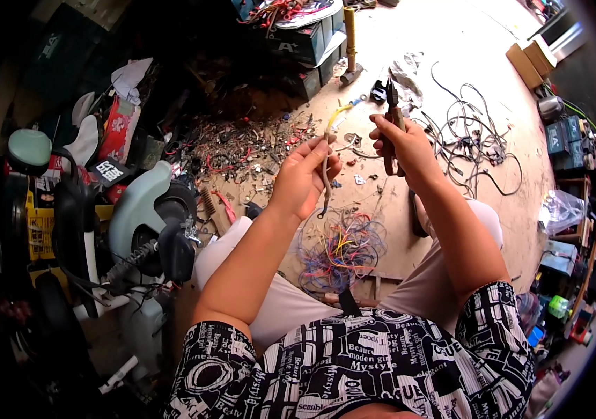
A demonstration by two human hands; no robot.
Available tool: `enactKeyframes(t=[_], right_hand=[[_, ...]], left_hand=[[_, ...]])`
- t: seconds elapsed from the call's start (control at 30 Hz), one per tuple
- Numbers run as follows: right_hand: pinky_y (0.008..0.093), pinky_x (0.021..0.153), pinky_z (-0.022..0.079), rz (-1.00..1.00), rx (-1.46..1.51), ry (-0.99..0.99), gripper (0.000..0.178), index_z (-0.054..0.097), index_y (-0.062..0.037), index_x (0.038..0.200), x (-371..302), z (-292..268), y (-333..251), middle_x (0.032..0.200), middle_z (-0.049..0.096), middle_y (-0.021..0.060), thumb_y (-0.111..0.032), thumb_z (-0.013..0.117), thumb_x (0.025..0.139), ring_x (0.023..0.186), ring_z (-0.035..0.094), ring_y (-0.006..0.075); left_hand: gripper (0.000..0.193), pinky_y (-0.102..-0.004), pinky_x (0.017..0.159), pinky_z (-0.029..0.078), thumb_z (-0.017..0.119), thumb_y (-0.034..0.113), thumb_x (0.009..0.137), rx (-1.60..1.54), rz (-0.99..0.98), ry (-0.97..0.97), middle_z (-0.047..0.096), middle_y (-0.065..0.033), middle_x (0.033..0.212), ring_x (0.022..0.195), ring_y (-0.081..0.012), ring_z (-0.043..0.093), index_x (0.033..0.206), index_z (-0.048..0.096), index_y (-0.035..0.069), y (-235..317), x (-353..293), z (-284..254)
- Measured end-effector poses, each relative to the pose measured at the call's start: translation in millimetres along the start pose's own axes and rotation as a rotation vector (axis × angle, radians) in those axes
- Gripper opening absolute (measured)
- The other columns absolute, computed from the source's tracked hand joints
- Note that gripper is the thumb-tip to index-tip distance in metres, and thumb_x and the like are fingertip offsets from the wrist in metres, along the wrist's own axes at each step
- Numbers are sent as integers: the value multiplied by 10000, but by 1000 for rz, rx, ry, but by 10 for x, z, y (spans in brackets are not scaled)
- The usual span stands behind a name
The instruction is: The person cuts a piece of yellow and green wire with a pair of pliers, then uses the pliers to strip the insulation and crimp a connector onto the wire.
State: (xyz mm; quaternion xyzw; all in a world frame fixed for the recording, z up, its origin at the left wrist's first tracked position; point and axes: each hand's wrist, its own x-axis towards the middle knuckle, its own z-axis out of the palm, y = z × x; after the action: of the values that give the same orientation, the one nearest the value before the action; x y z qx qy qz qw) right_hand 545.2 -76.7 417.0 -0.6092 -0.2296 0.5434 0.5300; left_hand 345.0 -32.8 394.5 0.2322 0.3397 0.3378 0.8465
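Between the thumb and fingers of my left hand is a short cable. Its upper stretch is yellow with a bluish end, and a greyish length hangs below the fingers to a dark ring-like tip. My right hand, at about the same height, is closed round the handles of a pair of pliers, whose dark jaws point up and away from me. The jaws are apart from the cable. Below the hands, a tangle of thin coloured wires lies on the floor between my legs.
Scraps and debris cover the floor at the left. Loose dark cables lie at the right. A hammer stands head-down beside stacked batteries. A scooter-like vehicle is close on my left; cluttered shelves line the right.
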Motion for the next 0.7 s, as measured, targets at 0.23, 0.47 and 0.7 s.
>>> enactKeyframes(t=[0.23, 0.47, 0.7], right_hand=[[219, 545, 420, 85, -160, -260, 222, 591, -29, 843, -147, 152, 109, 712, 578, 22, -243, 636, 878, 597, 522, 77], [300, 611, 453, -118, -497, -275, 246, 657, -36, 897, -179, 234, 406, 701, 611, 41, -269, 677, 822, 637, 555, 121], [246, 573, 444, 40, -321, -304, 199, 643, -18, 863, -227, 313, 294, 693, 600, 14, -211, 685, 835, 608, 542, 85]], left_hand=[[144, -393, 903, 511, 535, 166, 950, -270, 21, 115, 598, -40, 906, 885, -154, 598, 1063, 595, 99, 111, 132, -97], [89, -434, 913, 513, 586, 170, 923, -300, 9, 162, 595, -37, 919, 892, -155, 595, 994, 611, 123, 119, 179, -63], [160, -386, 854, 518, 587, 219, 925, -222, -7, 103, 606, -36, 947, 919, -158, 590, 1026, 597, 95, 89, 175, 8]])
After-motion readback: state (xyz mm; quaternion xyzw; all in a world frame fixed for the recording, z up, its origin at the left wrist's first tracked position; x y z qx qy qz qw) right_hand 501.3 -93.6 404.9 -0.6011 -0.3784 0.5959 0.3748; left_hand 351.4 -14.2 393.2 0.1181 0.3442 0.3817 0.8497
